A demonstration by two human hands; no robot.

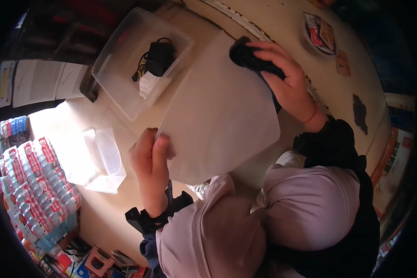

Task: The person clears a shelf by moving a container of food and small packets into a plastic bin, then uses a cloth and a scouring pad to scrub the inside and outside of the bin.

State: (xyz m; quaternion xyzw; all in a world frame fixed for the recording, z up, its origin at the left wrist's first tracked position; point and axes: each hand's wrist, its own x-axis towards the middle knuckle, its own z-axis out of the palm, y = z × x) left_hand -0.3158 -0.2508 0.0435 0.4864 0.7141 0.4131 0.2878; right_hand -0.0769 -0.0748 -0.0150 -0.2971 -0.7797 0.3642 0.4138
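Observation:
My left hand [151,155] is closed on the near left edge of a large translucent plastic panel [222,111], thumb on its face. The panel is tilted in front of my knees and has rounded corners. At its upper right edge, my right hand [287,76] is closed round a bundled black cloth [248,54], which overlaps the panel's rim. Just beyond the panel stands a clear plastic bin [125,104]. Inside it lie a black power adapter with a cable [160,58] and a crumpled white piece [148,83].
A smaller clear container [107,160] lies on the tiled floor in bright light. Shrink-wrapped bottles [39,180] are stacked at the left, with boxes [97,262] below. At the upper right sits a bowl of packets [319,34]. A printed carton [394,169] stands at the right.

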